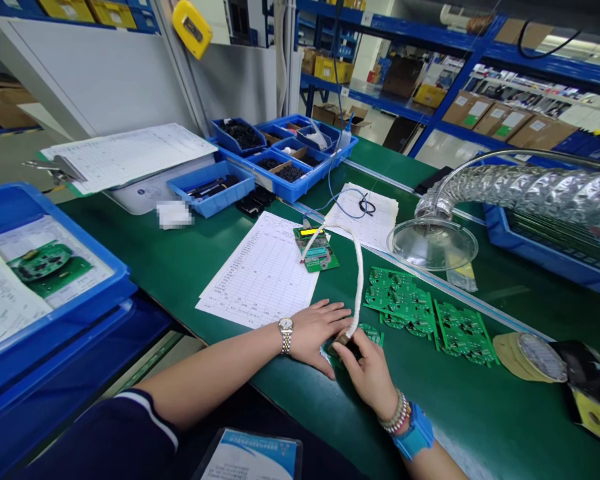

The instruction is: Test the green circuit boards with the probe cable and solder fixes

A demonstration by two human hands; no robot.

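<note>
My left hand (316, 333) lies flat with its fingers stretched out, at the edge of a small green circuit board (375, 335) on the bench. My right hand (373, 373) pinches a brownish connector (341, 341) against that board. Both hands cover most of the board, so whether the connector is seated cannot be told. From the connector a white sleeved cable (359, 280) arches up and over to a green board with a yellow display (317, 250). That display board rests partly on a printed form (247, 280).
Green circuit board panels (403, 300) lie to the right, near a round tape roll (530, 357). A clear fume hood (433, 243) on a silver duct stands behind them. Blue parts bins (293, 187) are at the back; a blue tray (123, 267) stands left.
</note>
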